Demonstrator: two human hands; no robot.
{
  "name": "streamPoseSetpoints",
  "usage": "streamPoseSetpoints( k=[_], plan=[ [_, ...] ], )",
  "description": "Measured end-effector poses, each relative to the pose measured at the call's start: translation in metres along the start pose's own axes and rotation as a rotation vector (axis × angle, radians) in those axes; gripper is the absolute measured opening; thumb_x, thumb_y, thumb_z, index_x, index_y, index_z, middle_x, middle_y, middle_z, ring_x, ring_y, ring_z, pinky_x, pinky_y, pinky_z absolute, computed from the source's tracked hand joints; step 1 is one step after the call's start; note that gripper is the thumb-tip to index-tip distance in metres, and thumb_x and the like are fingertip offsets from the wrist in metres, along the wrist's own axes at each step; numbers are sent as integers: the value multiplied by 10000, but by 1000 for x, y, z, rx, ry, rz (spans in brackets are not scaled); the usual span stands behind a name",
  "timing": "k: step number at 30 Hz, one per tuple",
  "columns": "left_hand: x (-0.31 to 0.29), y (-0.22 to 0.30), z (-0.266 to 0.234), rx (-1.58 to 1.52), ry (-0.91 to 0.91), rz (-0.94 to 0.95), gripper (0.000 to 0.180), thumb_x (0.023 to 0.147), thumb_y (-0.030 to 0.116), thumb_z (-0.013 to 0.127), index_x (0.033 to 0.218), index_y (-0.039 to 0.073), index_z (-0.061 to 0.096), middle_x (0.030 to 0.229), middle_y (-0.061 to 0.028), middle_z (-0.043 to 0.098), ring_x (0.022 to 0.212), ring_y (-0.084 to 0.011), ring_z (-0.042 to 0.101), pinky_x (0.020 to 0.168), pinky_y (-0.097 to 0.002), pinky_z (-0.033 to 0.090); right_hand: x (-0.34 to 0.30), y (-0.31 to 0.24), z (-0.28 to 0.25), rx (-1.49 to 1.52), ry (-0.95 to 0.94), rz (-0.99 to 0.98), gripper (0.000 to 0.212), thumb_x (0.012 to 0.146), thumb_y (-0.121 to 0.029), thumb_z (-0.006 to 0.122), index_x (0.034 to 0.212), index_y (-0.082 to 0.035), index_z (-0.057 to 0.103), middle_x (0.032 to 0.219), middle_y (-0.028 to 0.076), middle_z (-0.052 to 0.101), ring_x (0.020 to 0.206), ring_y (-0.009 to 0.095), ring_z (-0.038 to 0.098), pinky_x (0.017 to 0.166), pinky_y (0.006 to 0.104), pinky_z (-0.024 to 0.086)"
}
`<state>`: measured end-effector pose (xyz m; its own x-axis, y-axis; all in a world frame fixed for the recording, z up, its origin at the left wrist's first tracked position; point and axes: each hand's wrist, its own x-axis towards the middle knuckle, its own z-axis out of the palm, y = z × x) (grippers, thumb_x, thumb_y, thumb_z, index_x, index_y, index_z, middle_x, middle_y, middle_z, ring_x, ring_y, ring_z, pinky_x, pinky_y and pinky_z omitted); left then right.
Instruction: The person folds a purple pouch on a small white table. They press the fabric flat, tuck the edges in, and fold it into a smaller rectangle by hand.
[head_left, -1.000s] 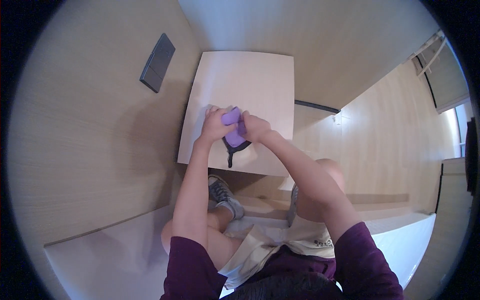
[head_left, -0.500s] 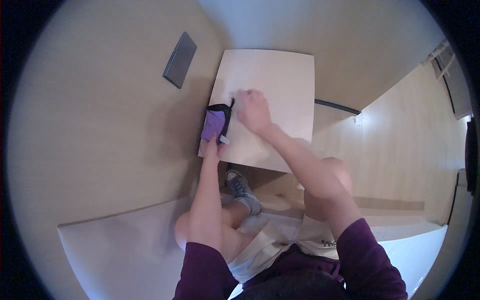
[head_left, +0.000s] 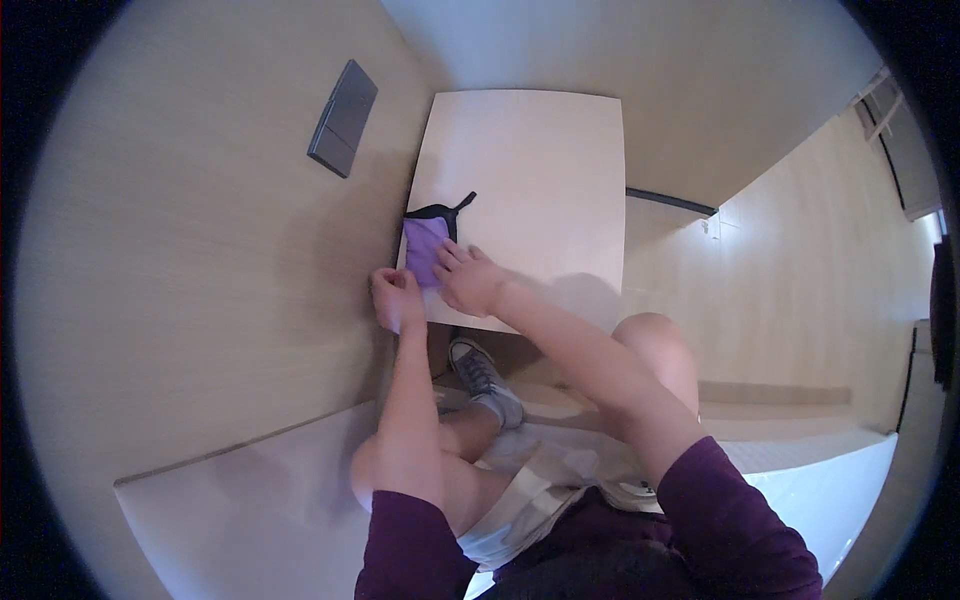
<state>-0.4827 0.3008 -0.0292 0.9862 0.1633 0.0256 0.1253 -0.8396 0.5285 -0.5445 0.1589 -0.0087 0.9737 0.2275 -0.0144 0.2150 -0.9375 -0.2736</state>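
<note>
A small purple fabric pouch [head_left: 425, 242] with black trim and a thin black loop lies at the table's left edge. Curled in a pinch, the fingers of my left hand [head_left: 397, 300] meet the pouch's near left corner; what exactly sits between the fingertips is hard to see. My right hand [head_left: 468, 280] is open, its fingers stretched out and laid on the near right side of the pouch. The black loop points away to the right on the pale wooden table [head_left: 535, 190].
A dark grey wall plate [head_left: 344, 118] is fixed to the wood-grain wall on the left. Another panel [head_left: 690, 90] rises behind the table. My leg and grey sneaker [head_left: 478, 372] are below the near edge. Wooden floor [head_left: 790, 250] extends to the right.
My right hand has come down from above the table's middle, toward me and left onto the pouch. My left hand has shifted left to the pouch's corner.
</note>
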Motion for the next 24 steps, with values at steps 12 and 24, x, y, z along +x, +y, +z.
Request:
streamPoseSetpoints(
  k=[12,24],
  plan=[
    [89,-10,9,-32,-960,35,329,834,314,626,1003,34,591,947,-112,632,852,-213,626,705,-360,498,28,17,7,225,229,31,279,764,-144,568,1013,-25,607,1155,197,564,1056,338,556,871,412,462],
    [82,44,-33,-1264,-693,-282,180,863,138,618,1011,41,585,898,-52,633,803,-154,594,763,-294,499,58,-11,-30,667,804,166,455,741,29,499,1194,3,535,1287,251,466,1206,407,438,1013,415,375]
  ],
)
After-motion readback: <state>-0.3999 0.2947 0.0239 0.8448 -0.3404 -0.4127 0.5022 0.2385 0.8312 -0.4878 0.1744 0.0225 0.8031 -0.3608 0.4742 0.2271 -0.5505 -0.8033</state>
